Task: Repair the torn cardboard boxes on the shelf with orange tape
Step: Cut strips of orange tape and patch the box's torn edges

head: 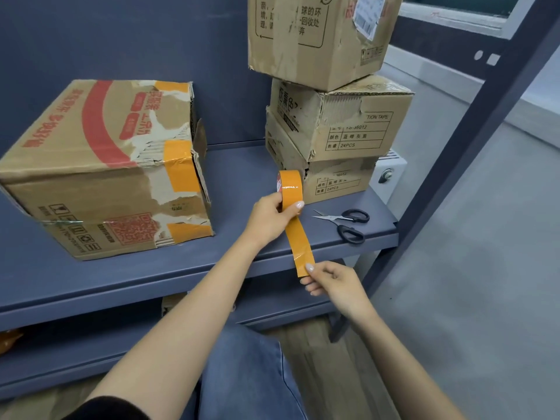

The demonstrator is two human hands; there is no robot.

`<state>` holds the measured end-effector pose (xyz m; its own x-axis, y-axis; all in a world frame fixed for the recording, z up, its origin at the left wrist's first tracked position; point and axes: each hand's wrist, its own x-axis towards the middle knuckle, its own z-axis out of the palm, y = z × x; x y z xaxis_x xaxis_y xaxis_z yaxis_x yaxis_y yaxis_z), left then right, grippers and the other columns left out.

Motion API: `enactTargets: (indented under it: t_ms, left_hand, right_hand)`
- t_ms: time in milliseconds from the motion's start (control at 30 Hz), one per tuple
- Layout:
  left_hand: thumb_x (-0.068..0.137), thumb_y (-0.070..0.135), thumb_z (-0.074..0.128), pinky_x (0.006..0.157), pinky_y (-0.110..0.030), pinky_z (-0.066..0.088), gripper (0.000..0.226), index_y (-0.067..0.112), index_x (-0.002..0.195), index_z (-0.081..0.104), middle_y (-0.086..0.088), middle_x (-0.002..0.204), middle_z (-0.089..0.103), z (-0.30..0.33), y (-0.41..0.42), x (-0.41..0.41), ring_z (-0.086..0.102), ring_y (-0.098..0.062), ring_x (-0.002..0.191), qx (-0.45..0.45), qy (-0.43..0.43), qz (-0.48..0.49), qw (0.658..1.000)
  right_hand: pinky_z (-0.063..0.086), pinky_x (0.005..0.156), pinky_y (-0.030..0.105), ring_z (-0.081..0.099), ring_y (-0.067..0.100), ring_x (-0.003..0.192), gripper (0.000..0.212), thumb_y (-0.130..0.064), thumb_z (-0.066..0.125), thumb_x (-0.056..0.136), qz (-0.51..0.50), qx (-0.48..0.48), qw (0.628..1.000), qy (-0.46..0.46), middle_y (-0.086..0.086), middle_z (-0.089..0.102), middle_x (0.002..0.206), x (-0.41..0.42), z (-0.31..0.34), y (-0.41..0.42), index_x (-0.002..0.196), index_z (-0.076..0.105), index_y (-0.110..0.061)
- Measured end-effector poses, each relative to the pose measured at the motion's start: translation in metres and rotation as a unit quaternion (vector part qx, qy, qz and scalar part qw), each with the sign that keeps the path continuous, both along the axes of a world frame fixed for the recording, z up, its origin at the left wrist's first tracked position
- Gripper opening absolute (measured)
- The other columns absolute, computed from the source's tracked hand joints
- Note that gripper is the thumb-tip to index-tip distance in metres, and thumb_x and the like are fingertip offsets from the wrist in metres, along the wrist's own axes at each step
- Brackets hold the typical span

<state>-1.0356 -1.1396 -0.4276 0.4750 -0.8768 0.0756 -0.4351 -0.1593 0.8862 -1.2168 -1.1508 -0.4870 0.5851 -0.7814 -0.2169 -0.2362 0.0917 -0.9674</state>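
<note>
My left hand grips an orange tape roll upright over the blue shelf. A strip of tape runs from the roll down past the shelf's front edge, and my right hand pinches its free end between thumb and fingers. On the left of the shelf sits a large torn cardboard box with red print; orange tape patches lie along its right corner and lower front. To the right stand three stacked torn boxes: top, middle, bottom.
Black-handled scissors lie open on the shelf right of the roll, near the front right corner. A slanted shelf post rises at the right. A lower shelf sits below, and my knee in jeans is under my arms.
</note>
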Motion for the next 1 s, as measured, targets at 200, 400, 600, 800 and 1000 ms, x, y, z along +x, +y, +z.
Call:
enactTargets:
  t_ms: [200,400,600,800,1000]
  left_hand:
    - [0.081,0.044,0.070,0.083,-0.038,0.052,0.043,0.003,0.093,0.069,-0.014,0.090,0.070,-0.007,-0.001,0.006,0.063,-0.021,0.083,-0.020,0.057,-0.021,0.998]
    - [0.073,0.053,0.070,0.074,-0.034,0.043,0.064,-0.008,0.093,0.065,-0.009,0.079,0.059,-0.006,-0.009,0.010,0.052,-0.017,0.076,-0.012,0.072,0.006,0.997]
    - [0.071,0.059,0.069,0.075,-0.043,0.051,0.070,-0.010,0.084,0.065,-0.020,0.079,0.065,-0.019,-0.009,0.023,0.054,-0.017,0.072,0.005,0.017,0.038,0.999]
    - [0.076,0.047,0.073,0.085,-0.043,0.053,0.044,0.004,0.084,0.075,-0.016,0.086,0.072,-0.017,0.005,0.022,0.066,-0.034,0.084,0.021,0.027,-0.037,0.999]
    - [0.087,0.044,0.065,0.055,-0.027,0.029,0.061,-0.010,0.062,0.051,-0.015,0.056,0.037,-0.017,0.011,0.022,0.032,-0.012,0.051,0.028,-0.086,-0.083,0.992]
  right_hand:
    - [0.048,0.065,0.019,0.061,0.006,0.064,0.023,-0.022,0.060,0.096,-0.014,-0.018,1.000,-0.018,-0.003,0.068,0.067,0.000,0.003,0.005,0.076,0.064,-0.010]
    - [0.044,0.062,0.014,0.055,0.005,0.060,0.027,-0.020,0.059,0.096,-0.005,-0.014,0.999,-0.047,-0.004,0.062,0.061,0.005,0.038,0.011,0.071,0.059,-0.011]
    - [0.043,0.064,0.016,0.052,0.010,0.062,0.034,-0.025,0.063,0.089,0.059,-0.028,0.995,-0.071,0.002,0.059,0.062,-0.056,0.058,0.042,0.071,0.054,0.002]
    - [0.039,0.059,0.015,0.049,0.007,0.056,0.027,-0.018,0.061,0.093,0.043,0.022,0.999,0.024,0.001,0.060,0.060,-0.087,0.014,0.040,0.068,0.055,-0.007]
    - [0.042,0.064,0.014,0.053,0.007,0.060,0.027,-0.025,0.062,0.087,0.091,0.027,0.995,-0.013,0.002,0.062,0.061,-0.088,0.022,0.054,0.067,0.055,-0.008]
